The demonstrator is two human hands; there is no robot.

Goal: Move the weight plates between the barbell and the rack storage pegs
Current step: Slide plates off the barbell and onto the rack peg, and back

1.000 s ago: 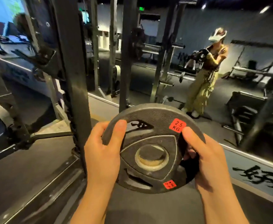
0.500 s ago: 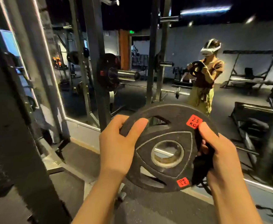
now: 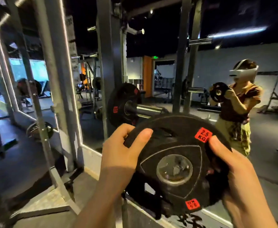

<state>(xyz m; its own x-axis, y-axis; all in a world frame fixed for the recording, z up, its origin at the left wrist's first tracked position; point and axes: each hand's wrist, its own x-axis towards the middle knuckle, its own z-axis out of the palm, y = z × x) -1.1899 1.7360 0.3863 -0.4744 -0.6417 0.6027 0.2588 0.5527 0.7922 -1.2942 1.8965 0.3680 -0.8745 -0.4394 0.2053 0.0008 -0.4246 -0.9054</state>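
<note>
Low in the middle of the frame, the left hand point(image 3: 118, 155) and right hand point(image 3: 233, 168) both grip the 2.5 kg weight plate point(image 3: 174, 163), whose hole should line up with the barbell sleeve point(image 3: 151, 110).

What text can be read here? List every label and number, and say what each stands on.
"2.5 KG": red sticker on the upper face of the weight plate.
Second red sticker at the plate's lower rim: inverted, blurred, unreadable.
Red labels on the loaded plate: unreadable.
Floor lettering: cut off, unreadable.
</note>
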